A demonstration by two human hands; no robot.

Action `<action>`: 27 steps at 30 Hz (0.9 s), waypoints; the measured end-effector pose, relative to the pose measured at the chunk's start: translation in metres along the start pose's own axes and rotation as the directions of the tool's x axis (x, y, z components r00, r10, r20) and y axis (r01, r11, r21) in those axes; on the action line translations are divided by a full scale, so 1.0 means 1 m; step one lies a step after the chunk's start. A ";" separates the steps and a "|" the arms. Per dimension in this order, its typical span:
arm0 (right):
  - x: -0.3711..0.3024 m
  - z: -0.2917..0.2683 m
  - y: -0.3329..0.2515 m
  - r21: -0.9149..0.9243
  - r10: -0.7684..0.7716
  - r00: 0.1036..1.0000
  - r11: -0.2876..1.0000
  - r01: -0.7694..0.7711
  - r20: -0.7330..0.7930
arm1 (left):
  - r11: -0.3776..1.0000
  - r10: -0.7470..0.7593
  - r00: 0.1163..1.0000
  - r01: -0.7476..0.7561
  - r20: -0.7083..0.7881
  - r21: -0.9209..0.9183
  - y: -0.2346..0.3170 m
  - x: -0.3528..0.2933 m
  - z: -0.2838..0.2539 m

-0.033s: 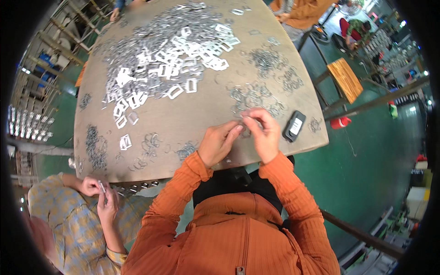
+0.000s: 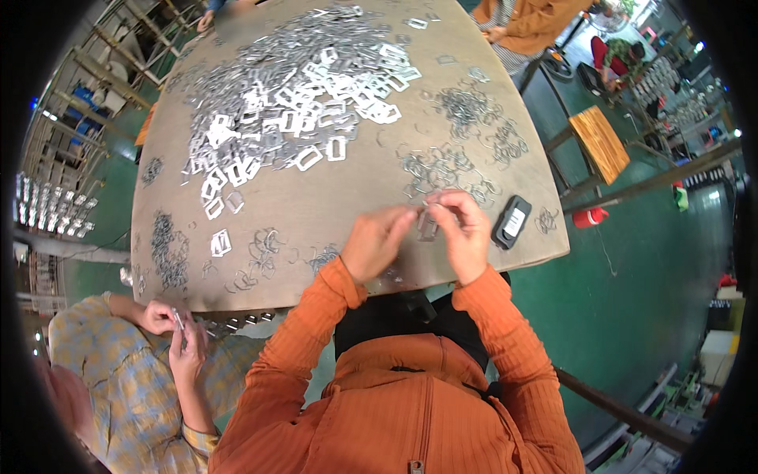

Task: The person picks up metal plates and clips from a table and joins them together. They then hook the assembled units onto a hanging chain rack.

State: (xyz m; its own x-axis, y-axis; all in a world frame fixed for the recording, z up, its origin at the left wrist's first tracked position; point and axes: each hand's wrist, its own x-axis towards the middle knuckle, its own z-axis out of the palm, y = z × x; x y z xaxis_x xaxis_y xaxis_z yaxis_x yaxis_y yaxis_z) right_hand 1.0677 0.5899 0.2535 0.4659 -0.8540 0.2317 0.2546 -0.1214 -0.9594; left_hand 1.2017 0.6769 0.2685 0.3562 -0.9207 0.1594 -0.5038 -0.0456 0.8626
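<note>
Over the near edge of the table, my right hand (image 2: pixel 464 237) is closed in a pinch. A small rectangular metal frame (image 2: pixel 427 230) hangs from its thumb and fingertips. Just beside it is my left hand (image 2: pixel 374 242), slightly blurred, its thumb and forefinger pressed together close to the frame's upper end. Whatever those left fingers hold is too small to make out. Beyond my hands lie loose curved wire rings (image 2: pixel 442 166). A large heap of flat metal frames (image 2: pixel 276 103) covers the table's far middle and left.
A black oblong device (image 2: pixel 512 222) with a white label lies on the table (image 2: pixel 316 201), right of my hands. More wire pieces (image 2: pixel 167 257) are by the left edge. A co-worker in a checked shirt (image 2: pixel 130 379) handles a small part at lower left. A wooden stool (image 2: pixel 598 144) stands right.
My hands have drawn slightly apart, and the metal frame now shows clearly between them below my right fingertips. The whole view has shifted a little.
</note>
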 end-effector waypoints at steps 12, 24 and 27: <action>-0.002 -0.003 -0.006 -0.262 0.019 0.994 0.965 0.009 0.105 | 0.666 -0.068 0.911 0.345 -0.406 0.662 -0.149 0.103 -0.035; 0.006 0.017 -0.005 -0.175 -0.048 0.981 0.981 0.082 0.187 | 0.703 -0.323 0.946 0.241 0.002 -0.669 -0.049 0.059 -0.040; 0.005 0.012 -0.002 -0.195 0.043 0.979 0.981 -0.004 0.198 | 0.674 -0.325 0.944 0.278 0.063 -0.685 -0.024 0.045 -0.033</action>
State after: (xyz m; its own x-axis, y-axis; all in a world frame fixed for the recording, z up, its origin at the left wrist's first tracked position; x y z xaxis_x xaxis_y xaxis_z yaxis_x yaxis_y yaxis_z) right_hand 1.0803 0.5920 0.2584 0.6349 -0.7415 0.2171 0.0823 -0.2145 -0.9733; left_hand 1.2561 0.6499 0.2708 0.4499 -0.8786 -0.1600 0.2986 -0.0209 0.9541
